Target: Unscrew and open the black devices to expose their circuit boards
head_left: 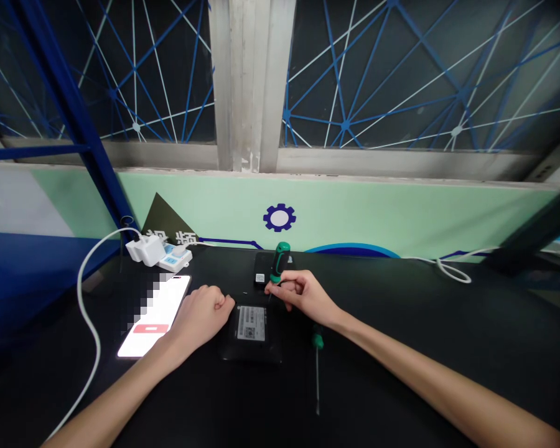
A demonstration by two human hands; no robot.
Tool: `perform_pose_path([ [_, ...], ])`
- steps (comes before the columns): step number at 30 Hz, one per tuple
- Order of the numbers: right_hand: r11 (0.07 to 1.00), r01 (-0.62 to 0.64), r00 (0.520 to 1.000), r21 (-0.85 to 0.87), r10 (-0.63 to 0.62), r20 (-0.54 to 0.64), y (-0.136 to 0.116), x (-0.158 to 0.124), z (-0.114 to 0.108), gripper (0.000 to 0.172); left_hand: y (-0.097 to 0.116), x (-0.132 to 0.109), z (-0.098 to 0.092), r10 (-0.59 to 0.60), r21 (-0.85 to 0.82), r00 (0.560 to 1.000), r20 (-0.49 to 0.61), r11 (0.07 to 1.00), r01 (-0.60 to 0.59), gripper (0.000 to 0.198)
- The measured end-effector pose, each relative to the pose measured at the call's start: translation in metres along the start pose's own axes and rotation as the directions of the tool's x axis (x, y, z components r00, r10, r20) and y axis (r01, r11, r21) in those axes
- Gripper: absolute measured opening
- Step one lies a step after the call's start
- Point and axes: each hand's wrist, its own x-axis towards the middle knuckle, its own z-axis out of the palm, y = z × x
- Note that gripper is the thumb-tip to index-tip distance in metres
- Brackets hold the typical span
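Note:
My right hand [303,295] is closed around the lower part of an upright screwdriver [280,258] with a green and black handle. Its thin shaft points down to the far right edge of a flat black box [256,350]; whether the tip touches is too small to tell. The box lies with a white printed label [251,323] facing up. Against its far left corner rests my left hand [208,314], fingers curled into a fist. What those fingers hold, if anything, is hidden. A second screwdriver [317,373] lies flat to the right of the box, shaft towards me.
A phone [156,317] with a lit screen lies left of my left hand. Behind it sits a white power strip [175,257] with a plugged-in adapter [147,250] and a white cable [84,311]. Another black box [260,264] stands behind the screwdriver, near the green wall panel [354,211].

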Motion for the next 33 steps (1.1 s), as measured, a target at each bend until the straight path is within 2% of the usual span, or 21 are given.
perform_pose_path([
  [13,1.000,0.018,1.000,-0.020,-0.018,0.015,-0.0032,-0.0008,0.0000,0.041,0.0034,-0.0012,-0.0045,-0.023,-0.024,0.999,0.030,0.999,0.024,0.050],
  [33,0.996,-0.026,0.994,0.086,0.035,-0.103,0.0015,0.0029,0.0035,0.040,-0.0009,0.0004,-0.0002,-0.001,-0.025,1.000,0.002,1.000,0.001,0.050],
])
